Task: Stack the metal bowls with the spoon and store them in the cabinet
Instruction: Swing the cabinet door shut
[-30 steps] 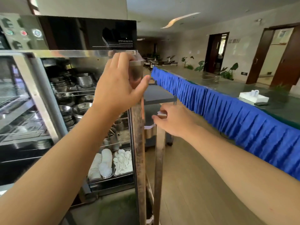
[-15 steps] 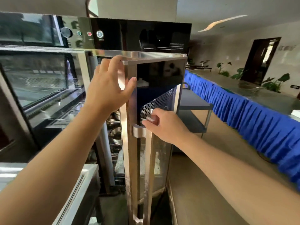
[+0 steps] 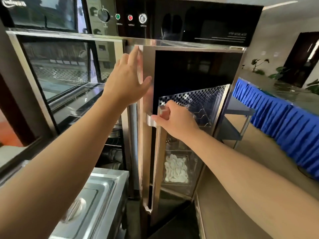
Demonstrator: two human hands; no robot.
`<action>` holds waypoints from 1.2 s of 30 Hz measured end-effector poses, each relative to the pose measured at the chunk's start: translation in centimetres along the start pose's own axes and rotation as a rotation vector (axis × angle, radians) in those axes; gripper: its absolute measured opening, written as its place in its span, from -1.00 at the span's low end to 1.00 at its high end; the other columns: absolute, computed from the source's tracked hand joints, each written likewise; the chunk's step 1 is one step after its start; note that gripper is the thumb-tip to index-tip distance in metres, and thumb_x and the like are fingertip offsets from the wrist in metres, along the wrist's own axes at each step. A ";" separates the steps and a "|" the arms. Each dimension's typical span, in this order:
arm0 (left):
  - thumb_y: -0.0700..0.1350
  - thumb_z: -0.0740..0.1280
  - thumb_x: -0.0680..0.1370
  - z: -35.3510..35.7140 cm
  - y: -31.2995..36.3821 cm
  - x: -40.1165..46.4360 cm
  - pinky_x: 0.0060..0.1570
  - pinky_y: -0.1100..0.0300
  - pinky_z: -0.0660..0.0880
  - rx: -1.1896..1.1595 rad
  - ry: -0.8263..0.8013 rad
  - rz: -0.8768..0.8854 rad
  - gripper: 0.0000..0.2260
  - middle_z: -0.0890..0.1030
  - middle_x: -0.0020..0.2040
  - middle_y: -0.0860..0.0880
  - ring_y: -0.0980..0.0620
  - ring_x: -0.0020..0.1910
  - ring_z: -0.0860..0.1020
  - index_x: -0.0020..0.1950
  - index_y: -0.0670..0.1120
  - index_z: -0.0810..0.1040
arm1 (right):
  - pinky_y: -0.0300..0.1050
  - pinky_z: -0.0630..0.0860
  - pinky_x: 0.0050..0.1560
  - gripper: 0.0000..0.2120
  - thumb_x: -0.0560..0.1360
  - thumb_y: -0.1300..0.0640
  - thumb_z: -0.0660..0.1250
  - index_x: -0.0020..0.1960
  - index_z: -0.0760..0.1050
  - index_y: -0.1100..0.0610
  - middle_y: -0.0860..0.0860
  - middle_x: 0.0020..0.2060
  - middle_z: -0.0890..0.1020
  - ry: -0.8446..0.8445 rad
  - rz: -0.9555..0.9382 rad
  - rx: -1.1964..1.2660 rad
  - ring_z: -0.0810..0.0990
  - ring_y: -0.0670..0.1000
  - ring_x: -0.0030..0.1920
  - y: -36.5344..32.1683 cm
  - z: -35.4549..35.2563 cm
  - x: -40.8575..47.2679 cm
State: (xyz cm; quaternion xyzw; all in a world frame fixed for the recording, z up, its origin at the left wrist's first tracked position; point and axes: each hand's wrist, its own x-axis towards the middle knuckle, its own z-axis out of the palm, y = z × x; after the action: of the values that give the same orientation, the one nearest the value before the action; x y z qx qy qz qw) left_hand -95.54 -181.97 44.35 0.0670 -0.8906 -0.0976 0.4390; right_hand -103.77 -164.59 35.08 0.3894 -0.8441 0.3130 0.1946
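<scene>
The steel cabinet with a black control panel fills the view. Its right glass door is nearly shut, leaving a narrow gap at the left edge. My left hand lies flat against the door's steel frame near the top, fingers spread. My right hand is closed around the vertical door handle at its upper bracket. Metal bowls show dimly through the gap on the wire shelves. A tray of white spoons is visible through the door glass, low down.
A steel counter with a lidded pan stands at the lower left, close to the cabinet. The left cabinet door is shut. A table with a blue skirt runs along the right, with a grey cart beside the cabinet.
The right door has swung from wide open to nearly shut. My left hand went from gripping the door's edge to pressing flat on its frame. The bowls are now mostly hidden.
</scene>
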 end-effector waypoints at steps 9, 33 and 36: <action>0.17 0.31 0.55 4.9 -7.8 0.9 0.12 0.05 0.44 0.009 -0.107 -0.135 -0.40 0.51 0.34 -0.16 -0.15 0.25 0.52 0.49 -0.09 0.30 | -0.21 0.41 -0.37 -0.50 0.48 -0.34 0.37 0.13 0.42 0.05 -0.05 -0.15 0.61 -0.020 -0.001 0.051 0.60 0.02 -0.19 0.2 6.3 5.7; 0.17 0.24 0.60 18.9 -22.8 1.1 0.25 -0.19 0.50 0.220 -0.331 -0.473 -0.42 0.36 0.50 -0.14 -0.21 0.36 0.47 0.56 -0.03 0.24 | -0.02 0.66 0.03 -0.35 0.25 -0.41 0.43 0.05 0.69 0.10 -0.06 -0.14 0.75 -0.330 0.395 0.767 0.71 -0.03 -0.08 4.7 25.1 13.0; 0.15 0.26 0.60 20.5 -25.1 1.5 0.36 -0.20 0.43 0.229 -0.339 -0.398 -0.38 0.30 0.55 -0.14 -0.20 0.47 0.35 0.59 -0.04 0.19 | -0.05 0.64 -0.06 -0.57 0.26 -0.34 0.48 -0.15 0.66 0.01 -0.18 -0.33 0.69 -0.299 0.477 0.805 0.70 -0.02 -0.16 5.0 27.2 14.9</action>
State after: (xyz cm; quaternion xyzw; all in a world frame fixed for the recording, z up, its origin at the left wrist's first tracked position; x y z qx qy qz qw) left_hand -111.90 -204.28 27.42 0.2725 -0.9259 -0.0906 0.2455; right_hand -119.23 -188.52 21.91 0.2701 -0.7406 0.5908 -0.1718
